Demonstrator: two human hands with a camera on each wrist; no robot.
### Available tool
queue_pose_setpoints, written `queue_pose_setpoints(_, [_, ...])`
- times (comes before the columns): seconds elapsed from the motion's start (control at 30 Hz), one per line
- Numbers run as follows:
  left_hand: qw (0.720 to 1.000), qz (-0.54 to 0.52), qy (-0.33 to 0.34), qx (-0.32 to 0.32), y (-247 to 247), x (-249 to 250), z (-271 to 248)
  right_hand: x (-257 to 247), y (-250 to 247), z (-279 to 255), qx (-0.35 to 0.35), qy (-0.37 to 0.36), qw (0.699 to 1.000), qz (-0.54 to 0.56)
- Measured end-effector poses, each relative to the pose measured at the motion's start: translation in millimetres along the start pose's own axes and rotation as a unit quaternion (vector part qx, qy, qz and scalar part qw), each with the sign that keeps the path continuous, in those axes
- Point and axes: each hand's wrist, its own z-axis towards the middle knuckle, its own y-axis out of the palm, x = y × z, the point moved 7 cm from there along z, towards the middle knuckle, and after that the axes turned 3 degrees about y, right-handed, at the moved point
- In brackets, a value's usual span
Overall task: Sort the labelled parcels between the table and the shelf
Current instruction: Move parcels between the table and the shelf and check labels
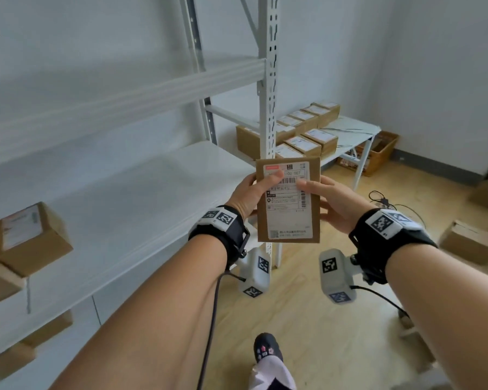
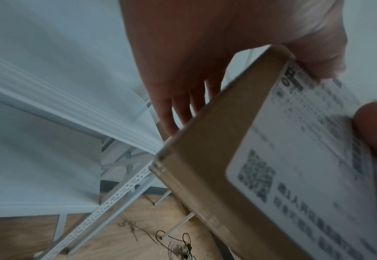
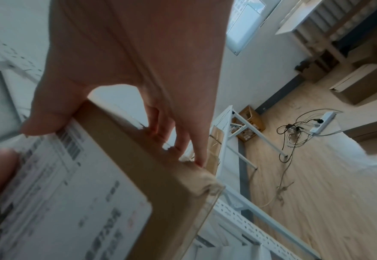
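A pale-walled room with a light wood floor holds a white metal shelf on the left and a white table in the far corner. Rows of brown labelled parcels lie on that table, too blurred to count; 1 more parcel on the shelf sits at the left edge of the head view. In front of the shelf's perforated upright, both hands hold up a flat brown parcel in the air, its white shipping label facing the camera. The left hand grips the parcel's left edge, thumb pressed on the label and fingers behind the cardboard. The right hand grips the right edge the same way, thumb on the label near the barcode, fingers spread along the back. A tangle of cables lies on the floor past the right hand, a wicker basket stands under the table, and another cardboard box rests on the floor at the right.
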Motion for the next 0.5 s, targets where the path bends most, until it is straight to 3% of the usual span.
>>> queue_pose_setpoints(0.5, [0.998, -0.024, -0.033, -0.044, 109, -21, 268, 11, -168, 202, 0.132, 0.061, 0.987, 0.06])
